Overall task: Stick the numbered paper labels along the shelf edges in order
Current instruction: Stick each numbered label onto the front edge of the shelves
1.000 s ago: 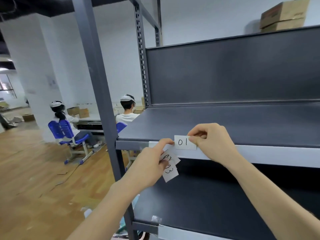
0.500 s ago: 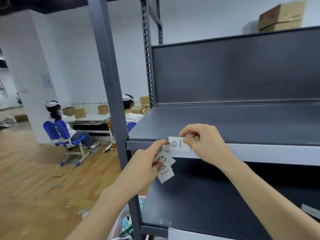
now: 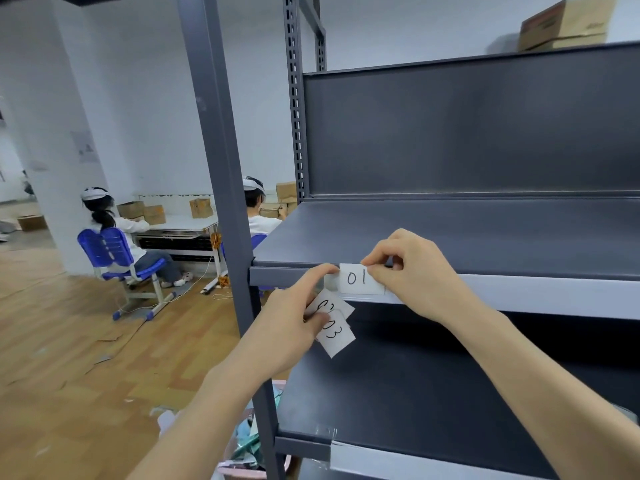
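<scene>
A white paper label marked 01 [image 3: 360,279] lies against the front edge of the upper grey shelf [image 3: 519,292], near its left end. My right hand [image 3: 412,271] pinches the label's right side with thumb and forefinger. My left hand [image 3: 294,323] touches the label's left edge with its forefinger while its other fingers hold two more labels, 02 [image 3: 341,305] and 03 [image 3: 335,336], just below the shelf edge. The 02 label is partly covered by my fingers and by 03.
A grey upright post [image 3: 228,209] stands left of my hands. The lower shelf [image 3: 415,393] has tape on its front edge. A pink basket [image 3: 242,462] with clutter sits on the floor below. Two people sit at a white desk [image 3: 180,226] at the back left. A cardboard box [image 3: 568,24] sits on top.
The view has shifted so the shelf sits further right. Both hands stay on the 01 label at the shelf edge, and the left forefinger now stretches out to its left edge.
</scene>
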